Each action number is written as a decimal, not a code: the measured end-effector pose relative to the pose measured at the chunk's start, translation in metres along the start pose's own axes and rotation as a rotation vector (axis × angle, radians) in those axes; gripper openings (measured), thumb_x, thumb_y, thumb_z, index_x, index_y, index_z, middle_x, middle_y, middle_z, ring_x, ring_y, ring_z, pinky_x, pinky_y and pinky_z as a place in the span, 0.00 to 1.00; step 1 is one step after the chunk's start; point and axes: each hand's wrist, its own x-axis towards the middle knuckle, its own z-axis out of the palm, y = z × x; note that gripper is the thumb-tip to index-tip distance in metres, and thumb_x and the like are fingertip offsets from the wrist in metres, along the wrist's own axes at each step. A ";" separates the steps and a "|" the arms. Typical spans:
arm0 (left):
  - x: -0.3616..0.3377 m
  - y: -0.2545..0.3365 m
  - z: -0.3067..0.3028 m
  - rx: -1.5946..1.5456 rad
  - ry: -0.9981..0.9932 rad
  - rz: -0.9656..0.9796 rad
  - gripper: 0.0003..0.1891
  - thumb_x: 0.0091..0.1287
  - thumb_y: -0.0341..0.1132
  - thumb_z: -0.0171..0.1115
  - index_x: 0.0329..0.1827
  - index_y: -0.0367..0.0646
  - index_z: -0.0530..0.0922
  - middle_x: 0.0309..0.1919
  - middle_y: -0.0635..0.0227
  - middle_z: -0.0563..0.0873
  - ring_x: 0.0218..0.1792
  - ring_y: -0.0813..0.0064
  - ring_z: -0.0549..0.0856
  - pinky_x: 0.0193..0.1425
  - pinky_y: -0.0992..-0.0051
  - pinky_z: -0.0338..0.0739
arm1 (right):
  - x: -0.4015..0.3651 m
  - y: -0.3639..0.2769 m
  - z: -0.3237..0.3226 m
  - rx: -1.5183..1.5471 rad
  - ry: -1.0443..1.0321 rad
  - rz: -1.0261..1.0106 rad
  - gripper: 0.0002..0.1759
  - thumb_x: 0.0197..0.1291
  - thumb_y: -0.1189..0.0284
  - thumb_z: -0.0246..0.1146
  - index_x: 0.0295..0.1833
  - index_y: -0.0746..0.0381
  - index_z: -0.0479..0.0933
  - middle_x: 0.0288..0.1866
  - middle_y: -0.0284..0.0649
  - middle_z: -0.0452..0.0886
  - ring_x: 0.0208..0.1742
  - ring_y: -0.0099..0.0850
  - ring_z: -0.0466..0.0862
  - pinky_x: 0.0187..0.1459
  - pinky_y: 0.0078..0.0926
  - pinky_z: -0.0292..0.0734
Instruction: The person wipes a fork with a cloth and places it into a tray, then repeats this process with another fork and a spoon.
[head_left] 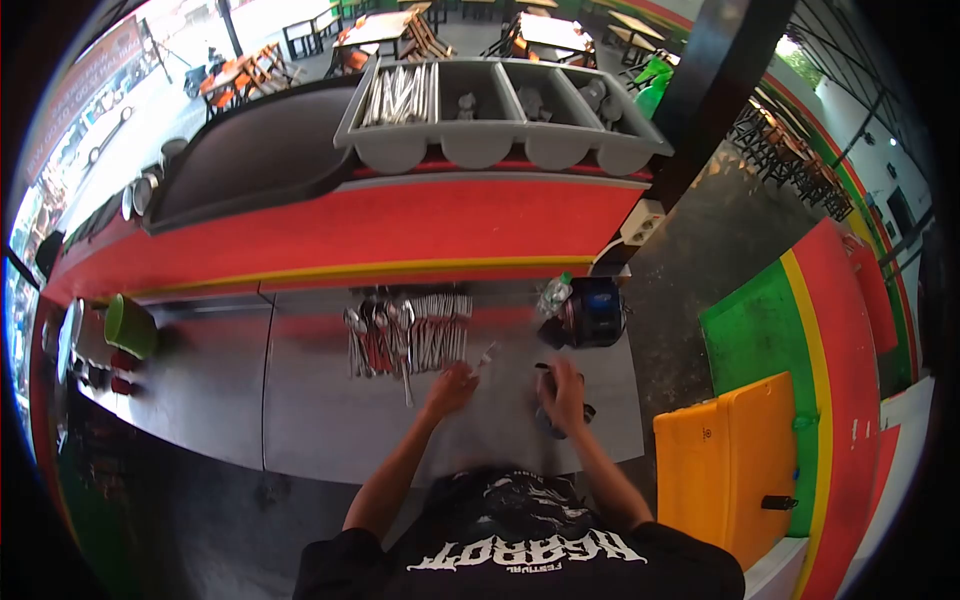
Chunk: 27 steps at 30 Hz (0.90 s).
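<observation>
Left hand [458, 388] over the table [340, 425], fingers drawn in narrow on what looks like a fork [487, 355]; tines point up and away, a grip near the handle probably leaving the head free. Right hand [565, 395] farther right, fingers curled down beside a dark object [588, 412], blurred; cannot tell whether it grips this or merely touches it. Left to right from there: green container [130, 326] at the table's far left end, tipped slightly, small red items [124, 370] close by, perhaps grouped out of the working space. Mid-table, just beyond the left hand, spoons [372, 340] lie side by side, handles mostly toward the person; forks [441, 335] next to them on the right, heads at the far edge of the row. Laid this way, likely, so that kinds stay apart and handles face the body. One longer piece juts out nearer than the rest. Above, on the red ledge, a grey cutlery tray [488, 131]: leftmost compartment packed with upright-leaning cutlery [398, 96], the others holding only a few pieces, the dividers presumably there for sorting. Clear bottle [554, 293] against a black appliance [598, 312] beyond the right hand, seemingly pushed back for elbow room.
</observation>
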 end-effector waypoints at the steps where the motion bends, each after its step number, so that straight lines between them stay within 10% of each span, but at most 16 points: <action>1: -0.026 -0.016 0.009 0.045 0.041 -0.034 0.20 0.67 0.44 0.65 0.55 0.44 0.71 0.44 0.52 0.84 0.48 0.48 0.84 0.47 0.50 0.78 | -0.074 0.021 0.004 -0.377 -0.120 -0.176 0.31 0.57 0.62 0.69 0.66 0.61 0.75 0.68 0.48 0.76 0.67 0.47 0.75 0.69 0.50 0.63; 17: -0.053 -0.003 0.053 0.195 0.286 -0.357 0.09 0.66 0.36 0.67 0.43 0.46 0.76 0.46 0.60 0.79 0.42 0.52 0.84 0.42 0.53 0.78 | -0.108 0.015 0.022 -0.319 0.160 0.220 0.23 0.50 0.67 0.70 0.54 0.56 0.79 0.57 0.40 0.78 0.63 0.43 0.75 0.66 0.44 0.64; 27: -0.062 0.009 0.058 0.248 0.378 -0.291 0.07 0.68 0.35 0.64 0.43 0.45 0.77 0.43 0.61 0.80 0.43 0.54 0.84 0.43 0.55 0.77 | -0.101 0.032 0.020 -0.299 0.132 0.090 0.23 0.48 0.65 0.71 0.52 0.56 0.78 0.53 0.39 0.79 0.60 0.42 0.76 0.62 0.44 0.66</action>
